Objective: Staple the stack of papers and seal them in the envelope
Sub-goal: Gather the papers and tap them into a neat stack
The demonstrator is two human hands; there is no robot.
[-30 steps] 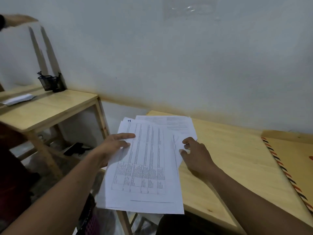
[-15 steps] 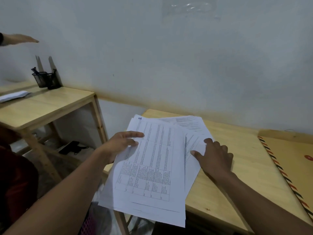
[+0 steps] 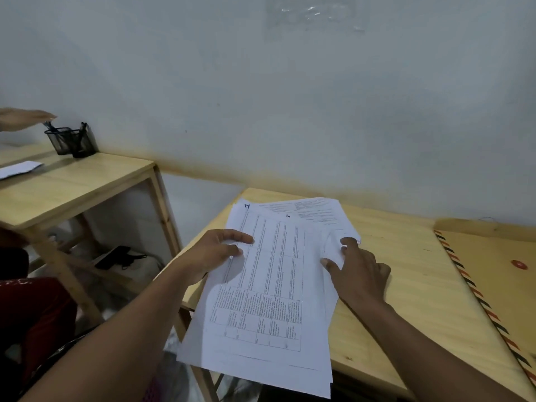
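A loose stack of printed white papers (image 3: pixel 272 291) lies on the left part of a wooden table (image 3: pixel 406 274), its near end hanging over the table's front edge. The sheets are fanned and not squared. My left hand (image 3: pixel 214 253) grips the stack's left edge, thumb on top. My right hand (image 3: pixel 356 271) presses on the right edge, fingers spread over the lower sheets. A large brown envelope (image 3: pixel 499 274) with a red and black striped border and a red round clasp lies flat at the table's right end. No stapler is in view.
A second wooden table (image 3: pixel 66 187) stands to the left with a black mesh pen holder (image 3: pixel 72 140) and a white paper (image 3: pixel 17 169). Another person's hand (image 3: pixel 26 118) reaches over it. A dark object (image 3: pixel 116 256) lies on its lower shelf. The wall is close behind.
The top sheets have swung slightly clockwise and slid right on the table. My right hand moved right along the stack's edge. The other person's hand dropped lower toward the pen holder.
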